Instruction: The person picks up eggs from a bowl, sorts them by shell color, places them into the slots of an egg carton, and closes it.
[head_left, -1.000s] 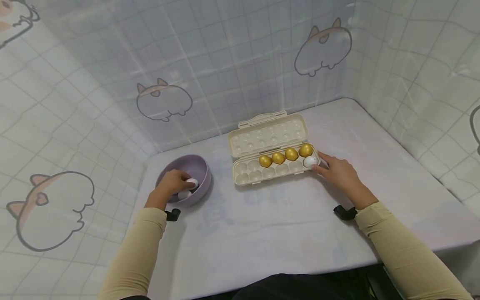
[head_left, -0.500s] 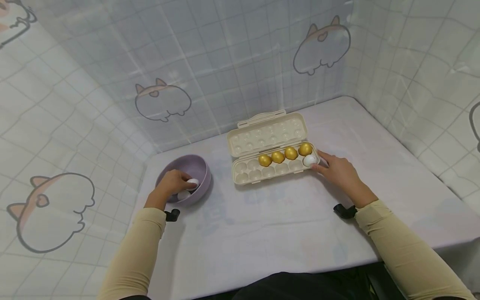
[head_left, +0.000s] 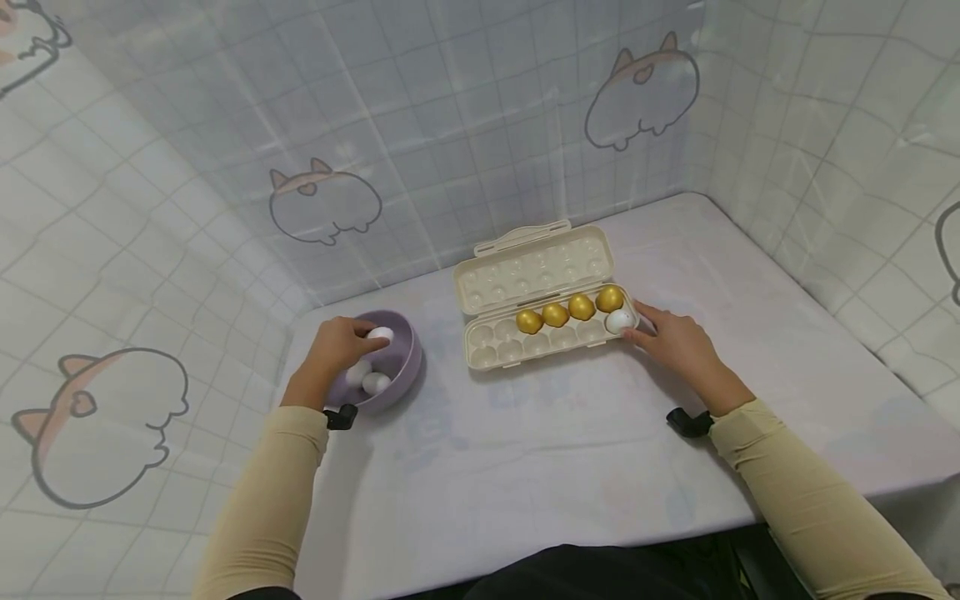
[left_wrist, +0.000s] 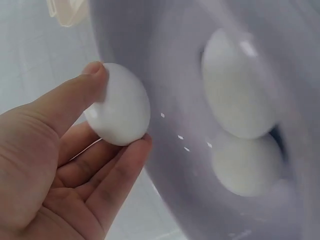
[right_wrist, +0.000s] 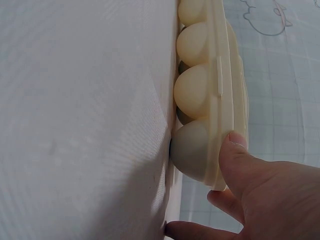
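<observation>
My left hand [head_left: 333,350] pinches a white egg [left_wrist: 122,105] between thumb and fingertips, at the inner side of the purple bowl [head_left: 405,385]. Two more white eggs [left_wrist: 245,165] lie in the bowl's bottom. To the right stands a cream egg carton [head_left: 536,344], its lid raised at the back. Several golden eggs [head_left: 581,307] fill part of its back row, and one white egg [head_left: 618,321] sits in the front right cup. My right hand [head_left: 678,346] holds the carton's right end, thumb [right_wrist: 235,147] on the rim and fingers around the end.
A white cloth [head_left: 525,467] covers the table, whose front edge runs along the person's body. Tile-patterned curtains [head_left: 450,125] with cartoon animals close off the back and both sides. The raised carton lid [head_left: 536,271] stands close to the back curtain.
My left hand has lifted the white egg up from the bowl's bottom, uncovering the two eggs left there. The right hand has stayed at the carton's end.
</observation>
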